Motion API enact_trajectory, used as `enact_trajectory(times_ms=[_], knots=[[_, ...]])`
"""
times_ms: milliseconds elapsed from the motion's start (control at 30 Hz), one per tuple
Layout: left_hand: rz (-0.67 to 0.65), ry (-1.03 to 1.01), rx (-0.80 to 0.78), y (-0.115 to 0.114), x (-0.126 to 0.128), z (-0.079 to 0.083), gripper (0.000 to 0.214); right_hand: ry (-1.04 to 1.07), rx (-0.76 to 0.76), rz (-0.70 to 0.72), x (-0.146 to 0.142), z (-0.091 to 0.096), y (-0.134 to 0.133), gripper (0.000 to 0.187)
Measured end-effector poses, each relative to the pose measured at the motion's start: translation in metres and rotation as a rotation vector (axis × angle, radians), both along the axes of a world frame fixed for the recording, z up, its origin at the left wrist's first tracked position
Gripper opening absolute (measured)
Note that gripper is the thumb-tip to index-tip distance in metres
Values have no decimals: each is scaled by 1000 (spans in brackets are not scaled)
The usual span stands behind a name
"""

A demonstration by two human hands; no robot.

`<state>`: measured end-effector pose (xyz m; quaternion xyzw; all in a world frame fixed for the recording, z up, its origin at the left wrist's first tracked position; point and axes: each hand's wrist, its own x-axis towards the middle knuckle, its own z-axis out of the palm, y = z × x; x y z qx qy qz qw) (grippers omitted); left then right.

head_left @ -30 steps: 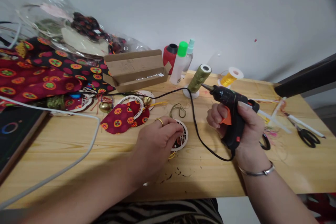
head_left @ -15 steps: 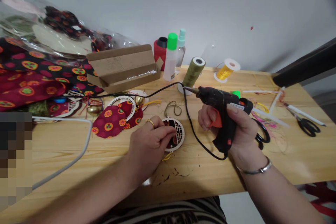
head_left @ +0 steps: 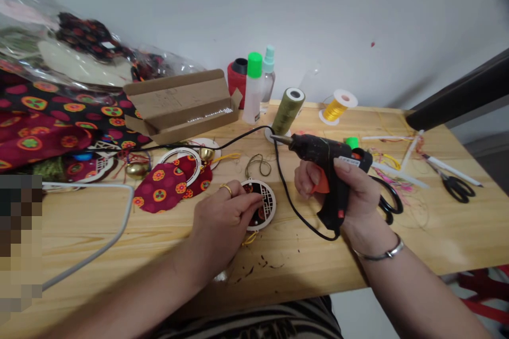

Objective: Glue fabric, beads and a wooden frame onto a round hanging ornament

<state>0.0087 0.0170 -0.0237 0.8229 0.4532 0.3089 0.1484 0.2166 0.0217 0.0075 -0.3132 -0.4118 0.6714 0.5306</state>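
Note:
My right hand (head_left: pixel 358 185) grips a black hot glue gun (head_left: pixel 324 156), its fingers around the handle by the orange trigger and its nozzle pointing left. My left hand (head_left: pixel 225 217) rests over a round white-rimmed ornament (head_left: pixel 270 206) lying on the table, with a lattice pattern and dark patterned fabric inside. Thumb and forefinger are pinched together on the ornament's face; whatever lies between the tips is too small to make out. A green cord loop (head_left: pixel 259 165) extends from the ornament's top, and a yellow cord (head_left: pixel 249 238) from its bottom.
Left of the ornament lie maroon fabric pieces (head_left: pixel 159 188), a white ring and gold bells (head_left: pixel 137 170). Behind stand an open cardboard box (head_left: pixel 178 103), bottles and thread spools (head_left: pixel 288 111). Scissors (head_left: pixel 457 188) lie at right. The gun's black cable (head_left: pixel 284 185) crosses the table.
The whole view has shifted slightly, so things appear a little further left. Both hands keep their pose, the glue gun held and the left fingers pinched at the ornament.

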Motion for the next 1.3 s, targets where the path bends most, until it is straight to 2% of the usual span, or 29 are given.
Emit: enact_trajectory(times_ms=[433,667,967,1133,1300], knots=[[8,17,2,0,0,-1,11,-5,-5,8,0,-1,0,28],[40,32,25,0,-6,4,19,-7,-6,-7,1,-2,-1,29],[-62,-12,70,-10,-7,3,27,-16,-27,-8,1,-1,-1,31],[-72,86,143,-14,-7,5,35,-28,-25,-18,2,-1,0,31],[-83,107,174,-15,-6,4,34,-47,-21,-27,2,-1,0,33]])
